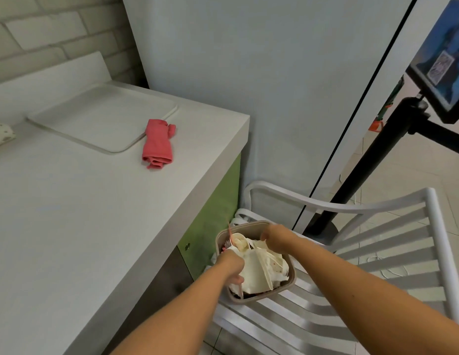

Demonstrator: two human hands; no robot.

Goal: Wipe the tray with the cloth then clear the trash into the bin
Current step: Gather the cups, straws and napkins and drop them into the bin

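Observation:
A white tray [102, 119] lies bare on the white counter at the upper left. A folded pink cloth [158, 143] rests on the counter against the tray's right corner. Down at the right, a brown bin [291, 284] sits on a white slatted chair and holds crumpled cream paper trash [259, 270]. My left hand [231, 265] is at the bin's left rim, fingers closed on a wad of the paper. My right hand [273, 237] reaches over the bin's far rim with its fingers curled down into the trash; what they hold is hidden.
The white counter [69, 213] has a green cabinet front [213, 213] beside the bin. The white slatted chair [351, 265] stands between the counter and a black stand [371, 160] with a screen. A speckled pale object [1, 134] lies at the counter's left edge.

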